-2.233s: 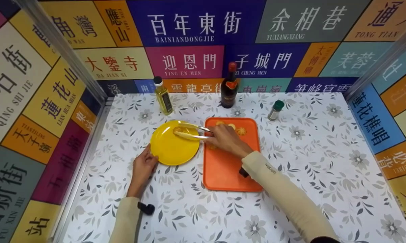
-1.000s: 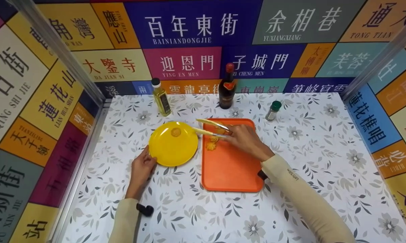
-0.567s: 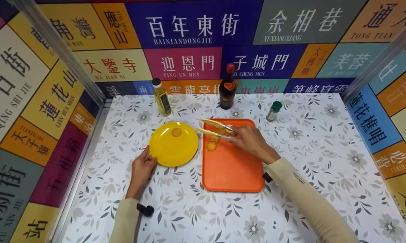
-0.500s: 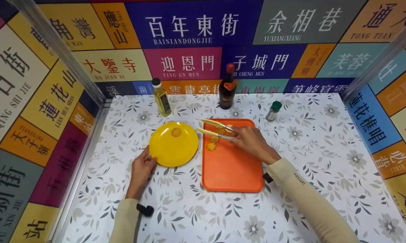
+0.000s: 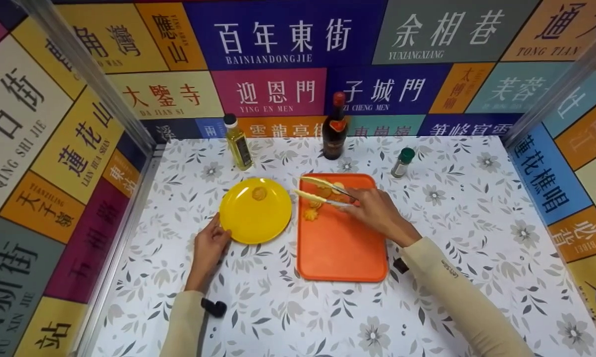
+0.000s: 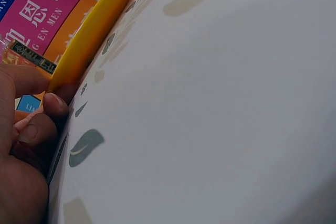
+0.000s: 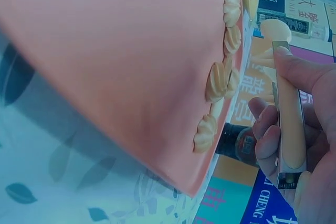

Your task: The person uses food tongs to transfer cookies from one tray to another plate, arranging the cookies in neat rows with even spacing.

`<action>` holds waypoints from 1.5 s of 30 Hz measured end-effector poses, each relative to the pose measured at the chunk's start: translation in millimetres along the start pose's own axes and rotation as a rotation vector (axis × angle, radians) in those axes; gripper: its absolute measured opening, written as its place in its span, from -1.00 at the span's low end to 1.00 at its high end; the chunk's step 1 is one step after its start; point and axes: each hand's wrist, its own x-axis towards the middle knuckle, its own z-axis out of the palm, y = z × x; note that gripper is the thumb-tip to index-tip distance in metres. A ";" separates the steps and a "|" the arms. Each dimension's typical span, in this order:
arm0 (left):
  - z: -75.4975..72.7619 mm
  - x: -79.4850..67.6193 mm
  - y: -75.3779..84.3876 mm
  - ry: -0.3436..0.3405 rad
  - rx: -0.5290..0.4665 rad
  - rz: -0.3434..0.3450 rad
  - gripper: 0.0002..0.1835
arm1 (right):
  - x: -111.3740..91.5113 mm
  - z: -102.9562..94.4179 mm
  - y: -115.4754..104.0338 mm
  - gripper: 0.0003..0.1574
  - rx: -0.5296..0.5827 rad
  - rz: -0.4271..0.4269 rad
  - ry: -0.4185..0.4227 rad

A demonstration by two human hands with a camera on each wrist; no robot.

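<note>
My left hand (image 5: 209, 248) pinches the near-left rim of a yellow plate (image 5: 255, 218); the left wrist view shows fingertips right at the plate's edge. One swirled cookie (image 5: 259, 193) lies near the plate's far side. With its fingers curled round them, my right hand (image 5: 379, 210) holds metal tongs (image 7: 290, 114) with cream-coloured tips. The tips are spread apart, nothing between them, over the far-left part of an orange tray (image 5: 342, 253). Several piped cookies (image 7: 216, 82) sit on the tray beneath the tongs, partly hidden in the head view; one flower-shaped cookie (image 5: 310, 214) shows plainly.
Behind the plate stands an oil bottle (image 5: 239, 145). A dark bottle with a red cap (image 5: 334, 131) is behind the tray, and a green-capped jar (image 5: 403, 162) to its right. Printed panels (image 5: 268, 91) wall in the flower-patterned table (image 5: 258, 302) at the back and sides.
The tongs were over the plate, round the cookie; they released it there and moved right, over the tray, then slightly further right. My left hand has stayed at the plate's rim.
</note>
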 end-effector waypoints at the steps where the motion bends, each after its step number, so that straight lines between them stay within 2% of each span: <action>1: -0.2 0.0 -0.1 0.001 -0.001 0.000 -0.22 | -1.5 -0.9 0.5 -0.23 0.001 0.007 0.001; 9: -1.3 0.8 -0.8 -0.001 -0.007 -0.001 -0.22 | -11.5 -6.7 6.2 -0.37 -0.037 -0.013 0.039; 15: -0.2 0.0 0.2 0.003 -0.008 0.005 -0.22 | -18.2 -10.8 12.8 -0.38 -0.061 -0.011 0.064; 23: -0.5 0.2 -0.2 0.001 0.015 0.015 -0.22 | -26.6 -18.9 20.9 -0.58 -0.069 -0.023 0.104; 27: 0.1 0.3 -0.5 -0.005 0.024 0.008 -0.22 | -31.2 -23.3 25.1 -0.55 -0.089 -0.034 0.123; 35: 0.0 0.8 -0.5 -0.003 0.022 -0.006 -0.22 | -38.7 -30.1 32.3 -0.47 -0.097 -0.002 0.126; 45: 0.2 1.0 -0.7 -0.003 0.020 -0.016 -0.21 | -47.9 -34.3 42.6 -0.59 -0.093 0.007 0.153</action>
